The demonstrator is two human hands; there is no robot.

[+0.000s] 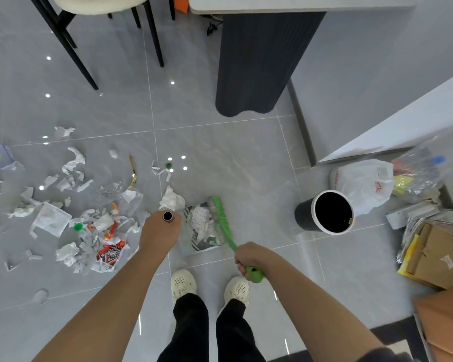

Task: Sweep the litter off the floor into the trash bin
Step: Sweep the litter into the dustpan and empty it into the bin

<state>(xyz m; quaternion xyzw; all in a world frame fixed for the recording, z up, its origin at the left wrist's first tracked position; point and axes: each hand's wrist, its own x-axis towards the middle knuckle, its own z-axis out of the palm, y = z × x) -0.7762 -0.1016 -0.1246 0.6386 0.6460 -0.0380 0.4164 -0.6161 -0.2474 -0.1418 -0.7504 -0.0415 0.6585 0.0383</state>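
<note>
My left hand (159,232) is closed around the top of an upright dustpan handle (168,216), seen end-on as a dark tube. Below it the dustpan (194,248) sits on the grey floor with crumpled paper in it. My right hand (246,258) grips the green broom (224,226), whose head rests at the pan's right side. The black trash bin (305,215) with a white rim lies tilted to the right, mouth open. Paper scraps, wrappers and plastic litter (97,231) are strewn over the floor to the left.
My two white shoes (183,283) stand just behind the dustpan. A chair (94,35) and a dark ribbed table base (256,74) stand ahead. Plastic bags (364,186) and cardboard boxes (439,257) crowd the right, by a white wall corner.
</note>
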